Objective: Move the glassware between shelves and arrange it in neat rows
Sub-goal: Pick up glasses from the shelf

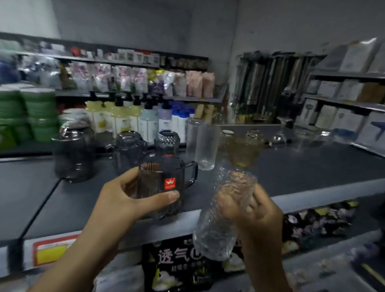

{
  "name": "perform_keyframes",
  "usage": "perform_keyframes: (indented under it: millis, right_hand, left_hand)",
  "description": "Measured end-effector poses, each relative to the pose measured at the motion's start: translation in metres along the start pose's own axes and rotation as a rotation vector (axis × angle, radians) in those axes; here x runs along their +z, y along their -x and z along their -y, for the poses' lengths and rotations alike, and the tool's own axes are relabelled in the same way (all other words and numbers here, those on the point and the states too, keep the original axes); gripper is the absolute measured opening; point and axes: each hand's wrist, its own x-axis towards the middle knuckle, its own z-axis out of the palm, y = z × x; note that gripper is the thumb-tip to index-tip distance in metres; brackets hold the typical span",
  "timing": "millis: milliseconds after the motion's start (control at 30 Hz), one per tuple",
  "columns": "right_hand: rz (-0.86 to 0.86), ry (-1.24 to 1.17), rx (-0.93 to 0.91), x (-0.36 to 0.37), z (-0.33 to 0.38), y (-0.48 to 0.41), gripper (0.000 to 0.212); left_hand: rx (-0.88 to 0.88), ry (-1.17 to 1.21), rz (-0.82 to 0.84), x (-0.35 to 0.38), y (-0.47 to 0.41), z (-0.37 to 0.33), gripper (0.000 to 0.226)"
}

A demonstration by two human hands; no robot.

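My left hand (126, 195) grips a smoky ribbed glass mug (163, 173) with a red label and a side handle, upright over the front of the grey top shelf (297, 171). My right hand (254, 209) holds a tall clear textured glass (222, 216), tilted, in front of the shelf edge. On the shelf stand dark upturned glasses (74, 156), a dark mug (129, 147), a studded glass (167, 141), two tall clear tumblers (201, 143) and an amber glass (242, 151).
More clear glassware, including an upturned stemmed glass (280, 133), sits at the shelf's far right. Bottles (130, 118) and green packs (21, 112) fill the shelves behind. Boxes line the right shelving (349, 118). A black package (181, 263) lies on the lower shelf.
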Motion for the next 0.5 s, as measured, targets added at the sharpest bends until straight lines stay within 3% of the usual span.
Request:
perform_keyframes:
  millis: [233,400,500]
  right_hand:
    - [0.113,-0.108,-0.039,-0.010,-0.018,-0.064,0.038]
    - [0.024,-0.189,-0.015,-0.009,-0.042,-0.088,0.037]
    - [-0.047,-0.155,-0.031,-0.009,-0.052,-0.095,0.050]
  left_hand:
    - [-0.029,-0.205,-0.263,0.034,-0.046,0.014,0.062]
    - [-0.051,-0.282,-0.343,0.048,-0.085,0.032,0.070]
    - [-0.049,-0.297,-0.339,0.054,-0.110,0.040,0.070]
